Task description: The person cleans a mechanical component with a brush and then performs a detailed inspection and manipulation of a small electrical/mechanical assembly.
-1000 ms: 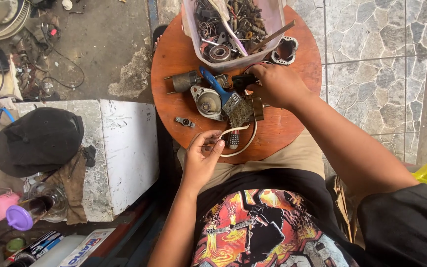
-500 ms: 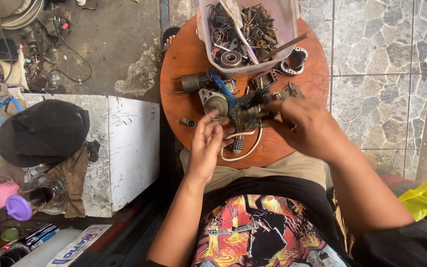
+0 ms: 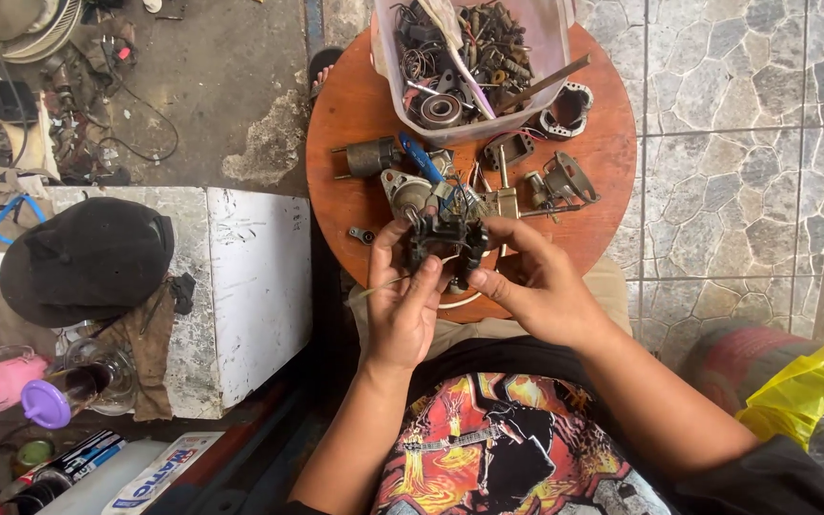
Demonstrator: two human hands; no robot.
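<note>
Holding a small dark metal assembly (image 3: 445,243) over the near edge of the round wooden table (image 3: 355,114), we clamp it between both hands. Our left hand (image 3: 402,300) curls fingers around its left side; our right hand (image 3: 536,286) pinches its right side. Its details are hard to make out. A plastic tub of parts (image 3: 474,57) sits at the far edge.

Part held in both hands (image 3: 447,243): dark, dull metal, greasy-looking.
Table (image 3: 355,105) under the hands: reddish-brown wood, smooth, faint sheen.
Tub (image 3: 553,38) beyond the hands: translucent whitish plastic, scuffed.
Tub's contents (image 3: 460,57): rusty, matt metal scraps.
Cap (image 3: 83,257) left of the left hand (image 3: 402,305): black matt cloth.
Floor (image 3: 736,143) past the right hand (image 3: 536,286): rough grey stone paving.
</note>
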